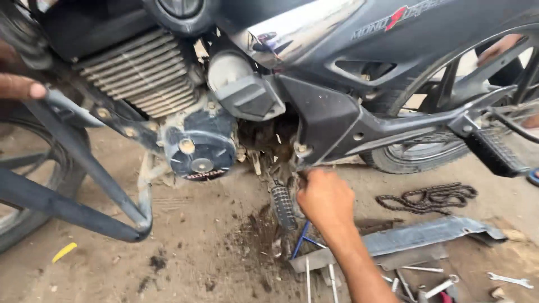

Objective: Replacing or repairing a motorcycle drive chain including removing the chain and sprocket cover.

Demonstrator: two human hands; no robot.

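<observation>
While the dark grey motorcycle point(314, 84) fills the upper half of the view, the right hand point(324, 197) reaches in from about 5 o'clock and is closed around something at the lower edge of the black plastic side panel point(325, 120). Its fingers are curled tight near a small pale bolt head point(303, 149). What exactly they pinch is hidden behind the knuckles, so I cannot tell whether it is a tool or the fastener itself.

The ribbed black rubber footpeg point(283, 206) lies just at 9 o'clock from that hand, almost touching it, with its long axis running roughly from 12 to 6 o'clock and tilting slightly. The right hand is by far the nearer one to it. The left hand point(19, 85) shows only as fingertips at the far 9 o'clock edge of the view, resting against the grey steel crash guard tube point(84, 163); whether it grips or merely leans there is not visible.

On the dusty concrete floor point(185, 247) (stained dark below the engine) a loose greasy drive chain point(429, 198) lies coiled at 3 o'clock from the right hand, well apart from it. A long grey metal chain cover point(426, 235) sits at 4 o'clock, and a small silver open-ended spanner point(510, 279) lies beyond it.
</observation>
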